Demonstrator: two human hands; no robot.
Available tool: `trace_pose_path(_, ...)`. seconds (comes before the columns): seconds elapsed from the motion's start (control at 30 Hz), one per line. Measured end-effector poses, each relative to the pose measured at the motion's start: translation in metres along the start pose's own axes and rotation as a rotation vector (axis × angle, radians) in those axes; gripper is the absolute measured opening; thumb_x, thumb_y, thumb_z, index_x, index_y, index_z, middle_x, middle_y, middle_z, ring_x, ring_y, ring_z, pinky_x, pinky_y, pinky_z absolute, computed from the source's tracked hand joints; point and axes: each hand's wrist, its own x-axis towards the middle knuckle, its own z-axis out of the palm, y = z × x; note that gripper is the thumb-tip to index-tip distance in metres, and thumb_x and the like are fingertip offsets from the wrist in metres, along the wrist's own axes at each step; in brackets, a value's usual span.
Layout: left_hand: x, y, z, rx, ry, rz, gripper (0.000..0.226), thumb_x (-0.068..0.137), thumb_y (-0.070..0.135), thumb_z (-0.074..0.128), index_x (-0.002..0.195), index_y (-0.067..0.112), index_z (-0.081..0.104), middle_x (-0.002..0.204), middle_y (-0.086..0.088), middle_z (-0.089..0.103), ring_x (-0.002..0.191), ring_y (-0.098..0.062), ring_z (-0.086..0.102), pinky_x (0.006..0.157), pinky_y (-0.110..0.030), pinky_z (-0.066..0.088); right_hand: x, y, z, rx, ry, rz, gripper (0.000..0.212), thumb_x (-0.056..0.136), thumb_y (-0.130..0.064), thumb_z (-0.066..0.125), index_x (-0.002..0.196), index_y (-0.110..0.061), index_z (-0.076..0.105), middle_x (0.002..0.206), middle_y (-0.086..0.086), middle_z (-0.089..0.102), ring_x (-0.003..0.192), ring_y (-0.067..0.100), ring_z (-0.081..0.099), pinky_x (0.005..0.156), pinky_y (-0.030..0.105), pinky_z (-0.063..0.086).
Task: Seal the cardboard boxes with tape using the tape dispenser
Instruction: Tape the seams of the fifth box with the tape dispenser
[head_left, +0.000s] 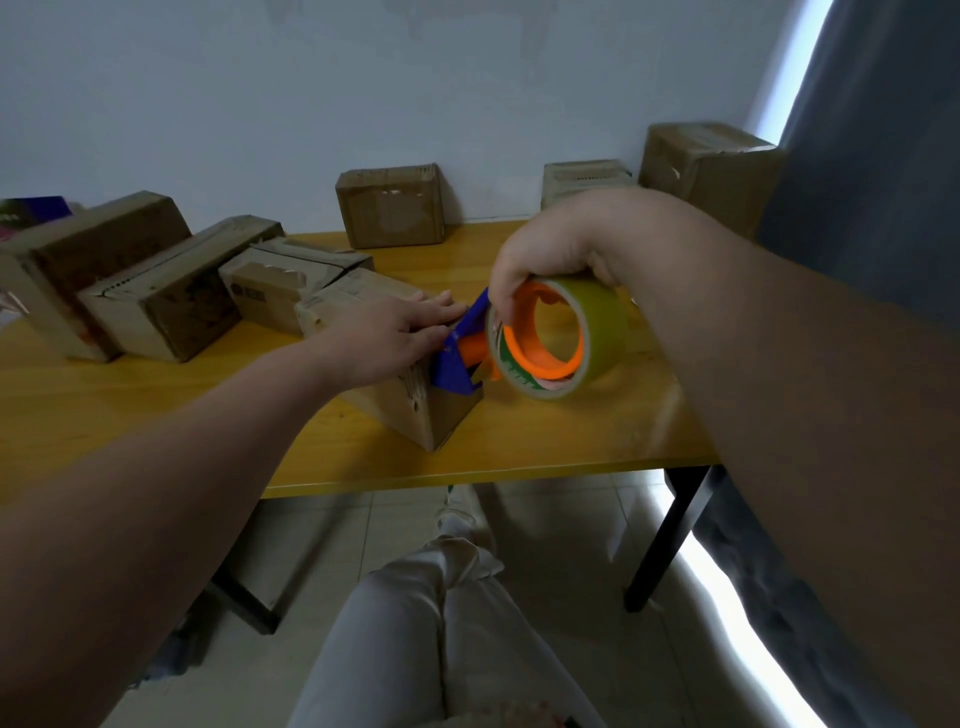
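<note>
Spreading out beneath the box on every side, the table is seen to carry all the work. To the left of the box other boxes are crowded, the nearest close against it; more are set well behind it. On top of the box the left hand is laid flat, fingers straight and together; nothing is gripped, the lid is only pressed down. Just right of the box the right hand is held, its fingers curled down round the roll, which is clasped from above; the thumb is hidden. Against the box's upper right edge the dispenser is set, its blue nose touching the cardboard beside the left fingertips; the blade cannot be made out.

The step in hand is judged to be the laying of a strip along the box's top seam. It would be done well if the flaps were held shut under the flat palm, the nose pressed firmly to the cardboard, and the dispenser drawn straight along the seam so that no wrinkles are left. The left fingers are best kept clear of its path.
</note>
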Motion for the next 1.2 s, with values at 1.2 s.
trace_pose_path(1.2, 0.007, 0.031, 0.027, 0.152, 0.404, -0.189, 0.028, 0.098, 0.034, 0.043, 0.120, 0.025, 0.057, 0.103, -0.003, 0.063, 0.092, -0.023, 0.059, 0.073, -0.036, 0.051, 0.011, 0.044, 0.022, -0.156, 0.553, 0.063, 0.059, 0.066, -0.046, 0.076, 0.113, -0.021, 0.051, 0.096, 0.002, 0.054, 0.072, 0.016, 0.045, 0.055, 0.028, 0.036)
